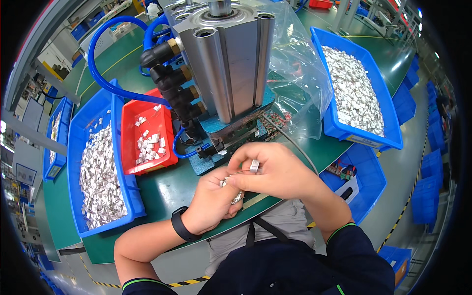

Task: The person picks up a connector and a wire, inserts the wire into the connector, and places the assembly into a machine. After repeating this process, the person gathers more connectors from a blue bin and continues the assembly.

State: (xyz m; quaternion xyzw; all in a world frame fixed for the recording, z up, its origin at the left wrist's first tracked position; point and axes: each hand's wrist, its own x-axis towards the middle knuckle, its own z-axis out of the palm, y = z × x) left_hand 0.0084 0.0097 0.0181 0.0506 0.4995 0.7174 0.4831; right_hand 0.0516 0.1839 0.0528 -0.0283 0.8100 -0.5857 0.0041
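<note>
My left hand is closed around several small white blocks with wire leads, which show between its fingers. My right hand pinches one small white block with wire leads between thumb and fingers. Its thin leads point toward my left hand, and the two hands touch at the fingertips. Just beyond them stands a pneumatic press with a grey metal cylinder on a blue base, its lower front close to my right knuckles.
On the left are a blue bin full of white blocks and a red tray with fewer. Another full blue bin sits at right, near a clear plastic bag. Blue air hoses loop left of the press. Below right is an open blue bin.
</note>
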